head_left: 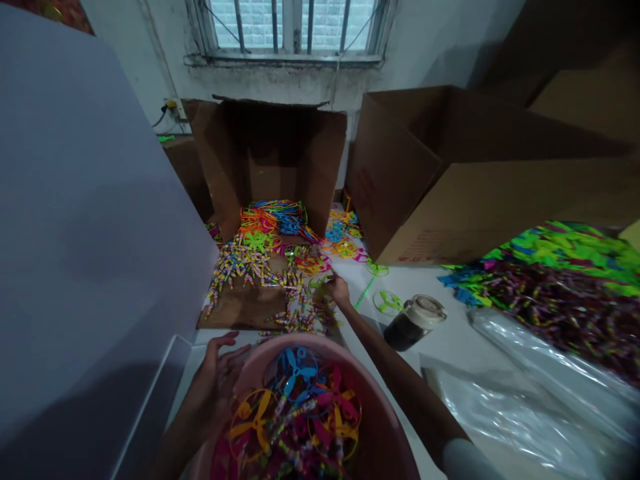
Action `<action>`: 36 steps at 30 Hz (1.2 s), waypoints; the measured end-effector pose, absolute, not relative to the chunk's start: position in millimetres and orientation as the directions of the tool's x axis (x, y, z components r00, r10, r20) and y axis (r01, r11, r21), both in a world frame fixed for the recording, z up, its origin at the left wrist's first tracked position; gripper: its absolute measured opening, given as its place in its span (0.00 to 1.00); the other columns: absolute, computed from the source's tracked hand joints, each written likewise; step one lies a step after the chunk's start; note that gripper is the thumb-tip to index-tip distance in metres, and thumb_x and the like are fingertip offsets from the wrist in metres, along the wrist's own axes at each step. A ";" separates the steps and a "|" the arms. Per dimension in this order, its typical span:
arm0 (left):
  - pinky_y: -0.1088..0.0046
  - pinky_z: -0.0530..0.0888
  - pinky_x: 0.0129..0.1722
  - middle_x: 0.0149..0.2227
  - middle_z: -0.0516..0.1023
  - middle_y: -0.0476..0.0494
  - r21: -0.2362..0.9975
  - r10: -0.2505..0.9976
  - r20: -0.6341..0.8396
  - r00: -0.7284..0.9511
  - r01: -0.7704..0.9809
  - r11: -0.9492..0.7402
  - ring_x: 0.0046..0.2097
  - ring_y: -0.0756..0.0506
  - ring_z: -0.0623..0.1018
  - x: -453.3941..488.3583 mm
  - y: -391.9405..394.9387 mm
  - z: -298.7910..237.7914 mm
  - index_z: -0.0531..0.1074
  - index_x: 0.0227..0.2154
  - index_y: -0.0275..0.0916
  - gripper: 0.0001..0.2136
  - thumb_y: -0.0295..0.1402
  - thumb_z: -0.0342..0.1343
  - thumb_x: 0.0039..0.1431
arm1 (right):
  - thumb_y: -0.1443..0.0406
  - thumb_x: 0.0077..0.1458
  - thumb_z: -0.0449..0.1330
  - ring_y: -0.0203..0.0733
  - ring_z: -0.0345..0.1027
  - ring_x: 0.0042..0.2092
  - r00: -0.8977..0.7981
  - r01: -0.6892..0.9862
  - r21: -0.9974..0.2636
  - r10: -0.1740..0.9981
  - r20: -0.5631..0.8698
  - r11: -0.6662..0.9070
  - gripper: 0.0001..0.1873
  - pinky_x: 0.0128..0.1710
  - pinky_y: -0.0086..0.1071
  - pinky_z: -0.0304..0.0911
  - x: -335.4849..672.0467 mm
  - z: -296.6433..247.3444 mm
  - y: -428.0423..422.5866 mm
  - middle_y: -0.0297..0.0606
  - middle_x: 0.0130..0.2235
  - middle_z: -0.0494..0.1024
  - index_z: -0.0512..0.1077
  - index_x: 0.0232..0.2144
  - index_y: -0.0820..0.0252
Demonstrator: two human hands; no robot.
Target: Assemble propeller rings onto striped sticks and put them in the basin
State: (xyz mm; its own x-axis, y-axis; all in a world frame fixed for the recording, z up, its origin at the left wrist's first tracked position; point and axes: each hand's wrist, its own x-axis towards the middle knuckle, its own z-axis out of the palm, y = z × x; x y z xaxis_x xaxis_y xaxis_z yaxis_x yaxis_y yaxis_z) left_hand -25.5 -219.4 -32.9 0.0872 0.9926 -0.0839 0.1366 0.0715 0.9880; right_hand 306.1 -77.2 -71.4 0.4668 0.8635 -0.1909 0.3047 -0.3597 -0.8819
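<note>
Pink plastic basin (300, 340) holds propeller toys (295, 370); open left hand (217, 383) beside it, right hand (339, 290) beyond it, grip unclear.

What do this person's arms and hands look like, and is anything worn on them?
The left hand and right hand are bare, with no gloves. Both forearms are bare as well. A pale grey sleeve shows on the right arm; no sleeve is visible on the left.

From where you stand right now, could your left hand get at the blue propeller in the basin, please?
Probably yes. Your left hand is open just beside the rim of the pink plastic basin, and nothing appears to lie between it and the blue propeller, which sits near the top of the pile.
</note>
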 end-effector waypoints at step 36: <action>0.72 0.71 0.49 0.49 0.79 0.43 0.904 0.872 0.195 0.449 0.263 -0.337 0.49 0.45 0.77 20.2 -257.7 61.3 0.77 0.48 0.43 0.12 0.37 0.50 0.71 | 0.62 0.45 0.76 0.39 0.77 0.33 -0.125 -0.464 -0.838 0.958 -0.260 -0.288 0.12 0.37 0.32 0.74 215.1 37.3 -281.8 0.34 0.34 0.84 0.82 0.35 0.54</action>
